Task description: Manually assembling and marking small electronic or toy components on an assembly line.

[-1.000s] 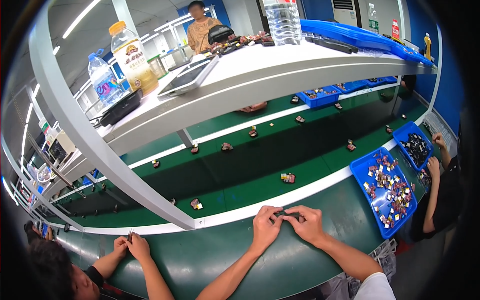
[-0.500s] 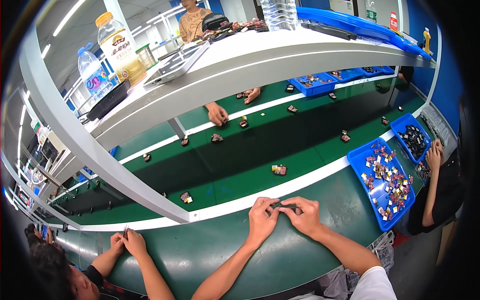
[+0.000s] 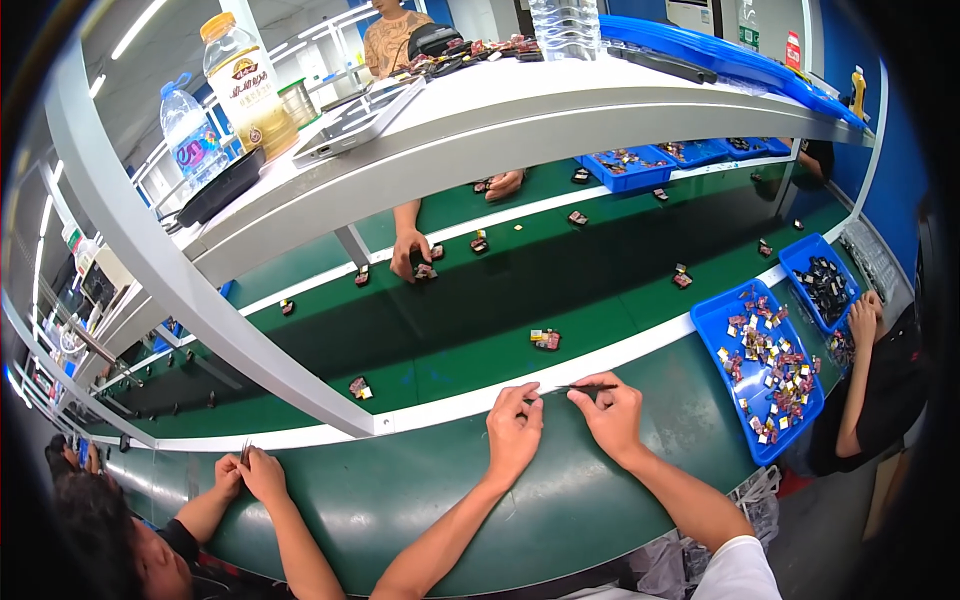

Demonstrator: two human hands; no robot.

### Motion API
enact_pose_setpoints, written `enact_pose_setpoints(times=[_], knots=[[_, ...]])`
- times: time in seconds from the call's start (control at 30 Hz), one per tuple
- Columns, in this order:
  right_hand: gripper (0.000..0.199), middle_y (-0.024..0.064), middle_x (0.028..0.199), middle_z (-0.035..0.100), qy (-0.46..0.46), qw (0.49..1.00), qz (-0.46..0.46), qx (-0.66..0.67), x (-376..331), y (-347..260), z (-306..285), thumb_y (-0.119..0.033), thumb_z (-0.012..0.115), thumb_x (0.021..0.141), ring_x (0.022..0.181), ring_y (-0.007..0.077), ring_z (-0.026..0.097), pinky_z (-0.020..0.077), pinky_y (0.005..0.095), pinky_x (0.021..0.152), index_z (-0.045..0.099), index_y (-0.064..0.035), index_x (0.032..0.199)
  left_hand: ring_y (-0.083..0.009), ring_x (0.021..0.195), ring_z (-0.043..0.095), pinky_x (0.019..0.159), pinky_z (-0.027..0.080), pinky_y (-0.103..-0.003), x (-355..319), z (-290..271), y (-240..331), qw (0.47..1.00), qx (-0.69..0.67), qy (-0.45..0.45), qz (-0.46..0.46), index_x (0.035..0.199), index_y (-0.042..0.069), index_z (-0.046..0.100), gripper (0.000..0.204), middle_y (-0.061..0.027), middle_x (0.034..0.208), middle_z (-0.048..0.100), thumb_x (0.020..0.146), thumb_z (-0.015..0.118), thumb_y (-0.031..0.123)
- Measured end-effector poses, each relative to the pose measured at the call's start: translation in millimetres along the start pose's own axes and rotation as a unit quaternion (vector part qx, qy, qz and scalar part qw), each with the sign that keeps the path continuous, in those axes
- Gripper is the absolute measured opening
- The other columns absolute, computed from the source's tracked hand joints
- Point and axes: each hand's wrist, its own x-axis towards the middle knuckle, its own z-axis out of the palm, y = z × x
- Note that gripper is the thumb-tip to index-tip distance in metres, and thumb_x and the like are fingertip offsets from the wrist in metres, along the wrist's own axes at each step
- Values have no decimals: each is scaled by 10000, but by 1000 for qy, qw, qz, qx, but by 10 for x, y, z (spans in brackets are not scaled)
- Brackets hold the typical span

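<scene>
Both hands, left hand point(image 3: 513, 432) and right hand point(image 3: 610, 412), grip closed on a thin dark strip point(image 3: 577, 388) (above the green counter point(image 3: 400, 490)).

Up on the shelf at about 11 o'clock there's a tall oil bottle point(image 3: 243, 85) with a yellow cap and a yellow-red label, and just left of it a clear water bottle point(image 3: 191, 138) with a blue label. At 1 o'clock sits a small red-labelled bottle point(image 3: 793, 50).

A green conveyor belt point(image 3: 300, 350) carries scattered small parts point(image 3: 545, 339) — blue trays point(image 3: 712, 322) sit alongside.
</scene>
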Motion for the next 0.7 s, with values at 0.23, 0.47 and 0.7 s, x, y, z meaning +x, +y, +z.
enact_pose_setpoints(times=[0.23,0.47,0.7], knots=[[135,-22,688,629,26,979,176,100,108,22,-39,-8,795,828,506,2,368,290,216,459,705,21,924,-283,696,666,680,532,-383,426,64,-109,991,123,18,41,896,16,736,99,-127,781,671,875,655,67],[147,-7,726,646,46,977,177,107,77,43,-71,-9,796,826,515,7,372,307,217,472,709,17,941,-388,863,710,763,555,-469,900,194,-152,965,247,-22,-85,840,46,745,123,-181,873,735,828,640,109],[156,-36,641,595,6,985,155,81,69,-70,-70,-43,819,808,507,15,365,302,224,475,720,-4,922,-366,843,736,741,592,-462,1263,-2,-431,966,224,-14,-129,956,19,760,200,-201,919,748,854,607,96]])
